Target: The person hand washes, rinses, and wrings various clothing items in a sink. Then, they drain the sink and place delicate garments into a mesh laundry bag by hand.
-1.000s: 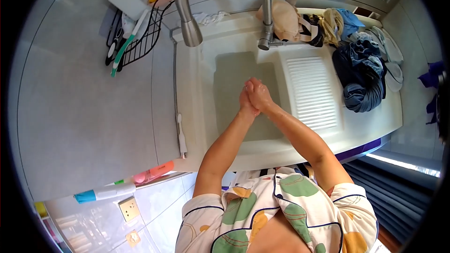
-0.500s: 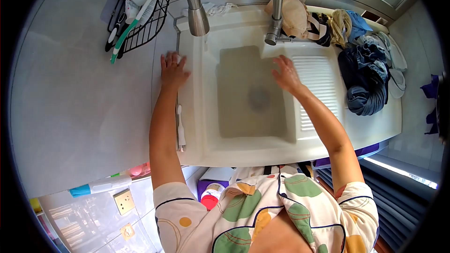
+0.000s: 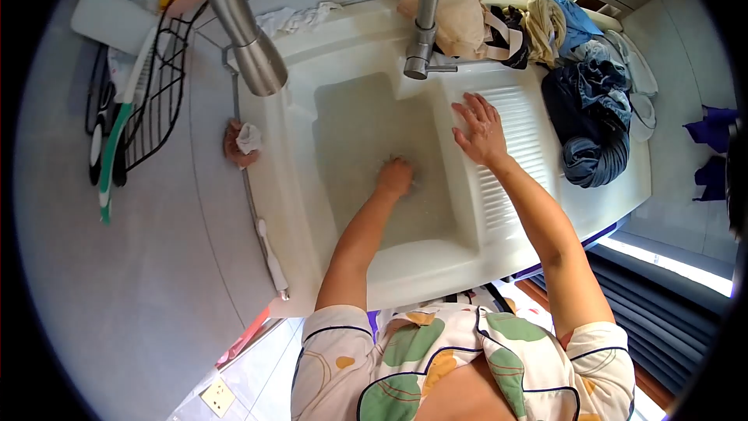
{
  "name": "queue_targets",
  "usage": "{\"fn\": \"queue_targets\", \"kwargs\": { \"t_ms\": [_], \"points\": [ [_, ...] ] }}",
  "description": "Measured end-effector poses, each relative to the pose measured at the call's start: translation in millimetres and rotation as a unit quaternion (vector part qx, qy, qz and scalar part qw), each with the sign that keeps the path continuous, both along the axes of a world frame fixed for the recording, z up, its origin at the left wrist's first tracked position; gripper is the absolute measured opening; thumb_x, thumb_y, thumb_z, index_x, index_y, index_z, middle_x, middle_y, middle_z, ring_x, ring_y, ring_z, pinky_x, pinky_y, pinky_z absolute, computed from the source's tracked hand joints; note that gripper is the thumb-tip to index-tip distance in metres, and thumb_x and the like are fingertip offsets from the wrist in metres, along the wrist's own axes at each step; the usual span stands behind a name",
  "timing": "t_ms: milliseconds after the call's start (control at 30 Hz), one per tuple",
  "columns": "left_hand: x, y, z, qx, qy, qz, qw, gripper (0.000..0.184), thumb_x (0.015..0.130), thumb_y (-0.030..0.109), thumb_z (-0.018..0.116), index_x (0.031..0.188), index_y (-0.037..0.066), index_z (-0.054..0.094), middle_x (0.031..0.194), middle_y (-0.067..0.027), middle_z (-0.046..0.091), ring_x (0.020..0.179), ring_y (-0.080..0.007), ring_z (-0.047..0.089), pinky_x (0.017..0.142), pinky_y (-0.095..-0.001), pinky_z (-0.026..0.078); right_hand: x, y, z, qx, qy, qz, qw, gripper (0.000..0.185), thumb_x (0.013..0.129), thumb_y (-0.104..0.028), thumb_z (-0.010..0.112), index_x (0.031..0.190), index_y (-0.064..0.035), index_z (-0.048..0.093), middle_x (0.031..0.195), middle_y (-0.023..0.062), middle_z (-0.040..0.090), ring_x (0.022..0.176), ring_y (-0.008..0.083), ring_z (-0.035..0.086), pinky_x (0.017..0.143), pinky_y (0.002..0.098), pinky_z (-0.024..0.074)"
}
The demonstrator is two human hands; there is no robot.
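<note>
My left hand (image 3: 396, 176) reaches down into cloudy water in the white sink (image 3: 389, 269), near the dark round spot of the drain. Its fingertips are under the surface, so what they touch or hold is hidden. Over the inner edge of the ribbed washboard (image 3: 520, 168), my right hand (image 3: 481, 131) lies with fingers spread and holds nothing. A small crumpled brown and white bundle (image 3: 243, 143) sits on the sink's left rim. Closer to me on that side lies a white toothbrush-like handle (image 3: 273, 256).
A steel faucet (image 3: 261, 62) overhangs the sink's back left, with a second steel pipe (image 3: 421, 51) at centre. Dark blue jeans (image 3: 596, 129) and other clothes are heaped on the right. A black wire rack (image 3: 160, 109) with a green and white brush (image 3: 125, 129) stands left.
My left hand has gone from the left rim into the water; the brown and white bundle now shows where it was. My right hand has shifted slightly onto the washboard. The view has turned.
</note>
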State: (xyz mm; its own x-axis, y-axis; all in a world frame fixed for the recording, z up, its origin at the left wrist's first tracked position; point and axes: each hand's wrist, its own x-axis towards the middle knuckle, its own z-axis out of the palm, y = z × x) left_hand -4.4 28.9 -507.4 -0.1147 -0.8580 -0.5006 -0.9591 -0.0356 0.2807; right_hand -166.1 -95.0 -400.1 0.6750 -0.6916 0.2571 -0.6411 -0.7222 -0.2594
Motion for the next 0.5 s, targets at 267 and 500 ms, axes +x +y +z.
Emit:
{"fn": "queue_targets", "kwargs": {
  "t_ms": [267, 500],
  "points": [
    [-1.5, -21.3, 18.6, 0.077, 0.068, 0.053, 0.993, 0.035, 0.065, 0.016, 0.058, 0.099, 0.007, 0.053, 0.103, -0.0172, 0.049, 0.095, -0.0304, 0.048, 0.077, -0.038, 0.041, 0.4, -1.1, 2.1, 0.025, 0.006, -0.012, 1.0, 0.045, 0.066, -0.023, 0.055, 0.109, -0.0153, 0.046, 0.118, 0.0105, 0.038, 0.113, 0.0293, 0.031, 0.092, 0.0402, 0.0256],
    [-13.4, -107.7, -24.5, -0.267, 0.24, 0.305, 0.882, 0.039, 0.076, 0.025, 0.048, 0.11, 0.007, 0.043, 0.11, -0.0148, 0.044, 0.103, -0.0285, 0.041, 0.084, -0.0371, 0.035, -0.7, -1.7, 1.5, 0.032, 0.002, -0.013, 0.999, 0.044, 0.065, -0.023, 0.056, 0.108, -0.014, 0.046, 0.118, 0.011, 0.037, 0.112, 0.0298, 0.031, 0.091, 0.0404, 0.0264]
  ]
}}
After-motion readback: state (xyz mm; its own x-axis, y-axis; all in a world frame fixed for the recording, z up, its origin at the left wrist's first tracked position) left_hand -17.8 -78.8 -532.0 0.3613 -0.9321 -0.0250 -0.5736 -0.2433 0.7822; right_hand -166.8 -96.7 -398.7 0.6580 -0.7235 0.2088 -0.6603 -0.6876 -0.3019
